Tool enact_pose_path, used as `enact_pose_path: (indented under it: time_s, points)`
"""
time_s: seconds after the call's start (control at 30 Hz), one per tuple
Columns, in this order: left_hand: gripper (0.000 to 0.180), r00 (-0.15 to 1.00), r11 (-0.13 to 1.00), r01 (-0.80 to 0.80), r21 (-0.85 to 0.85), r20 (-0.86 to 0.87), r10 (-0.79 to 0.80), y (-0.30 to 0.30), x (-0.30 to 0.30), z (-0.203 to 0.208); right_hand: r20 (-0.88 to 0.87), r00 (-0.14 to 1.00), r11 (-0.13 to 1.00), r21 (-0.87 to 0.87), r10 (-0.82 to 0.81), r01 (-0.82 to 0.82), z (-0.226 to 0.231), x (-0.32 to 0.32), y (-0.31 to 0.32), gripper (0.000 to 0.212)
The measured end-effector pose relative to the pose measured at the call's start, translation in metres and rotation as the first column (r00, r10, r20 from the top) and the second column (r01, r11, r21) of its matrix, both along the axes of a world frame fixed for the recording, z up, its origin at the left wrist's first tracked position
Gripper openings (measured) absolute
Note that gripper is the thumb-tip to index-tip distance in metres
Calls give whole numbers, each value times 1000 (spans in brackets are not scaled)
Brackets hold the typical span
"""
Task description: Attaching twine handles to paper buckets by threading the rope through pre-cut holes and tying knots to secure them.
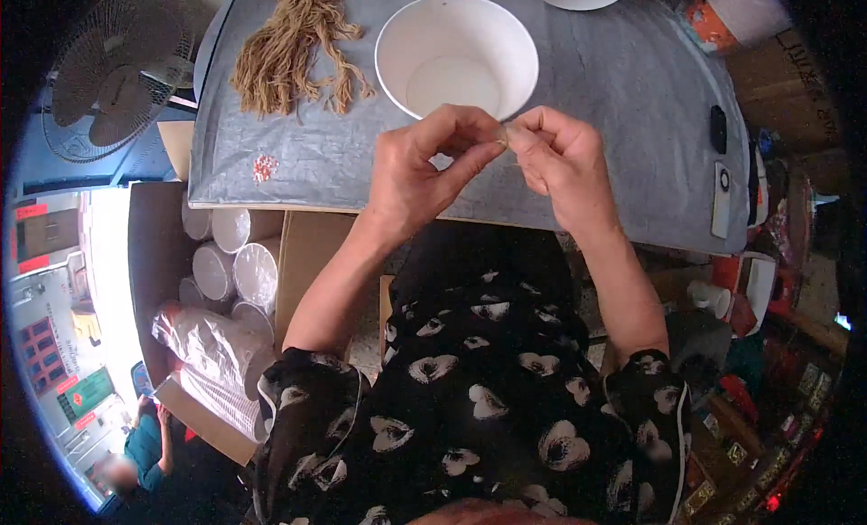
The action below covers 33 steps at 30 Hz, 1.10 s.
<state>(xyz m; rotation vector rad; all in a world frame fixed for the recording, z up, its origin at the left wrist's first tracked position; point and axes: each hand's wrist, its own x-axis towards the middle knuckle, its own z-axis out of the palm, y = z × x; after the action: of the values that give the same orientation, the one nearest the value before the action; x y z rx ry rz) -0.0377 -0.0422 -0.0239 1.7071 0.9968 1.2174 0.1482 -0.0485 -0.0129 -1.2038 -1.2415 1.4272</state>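
Note:
Just in front of a white tub [501,46], my left hand [424,164] and my right hand [564,164] meet at the fingertips. Thumb and forefinger are pinched together on each hand. A tiny pale tan bit shows between the fingertips, too small to name. The tub stands upright beyond my hands, with its near rim partly behind them. Left of it lies a loose bundle of tan twine cords [293,51], their ends fanned toward me. A small heap of red and white beads or pellets [265,168] sits near the table's front left.
A grey cloth covers the table [632,100]. An open carton [203,417] at lower left holds several plastic-wrapped white tubs [214,270]. A fan [117,73] stands far left. A flat white device [721,200] and a black object [718,127] lie by the right edge.

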Motion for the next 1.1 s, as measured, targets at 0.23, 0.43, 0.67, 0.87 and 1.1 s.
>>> enact_pose_path:
  time_s: [0.23,0.43,0.67,0.87,1.1]
  points:
    - [12,997,993,-35,109,-68,43,-1,0,-5,-93,996,991,-131,17,-29,4,-2,1,17]
    - [11,998,986,-18,165,-51,26,3,-3,-7,-79,996,991,-126,38,-48,6,2,4,16]
    - [13,969,908,116,-403,247,-14,4,-11,11,190,951,865,486,-243,124,9,-1,-7,9]
    - [16,941,864,180,-470,339,-12,9,-12,12,339,902,765,644,-265,-17,0,-6,-11,19]
    - [17,946,873,179,-453,323,-26,10,-9,11,327,902,712,701,-282,-32,-13,-9,-6,17]
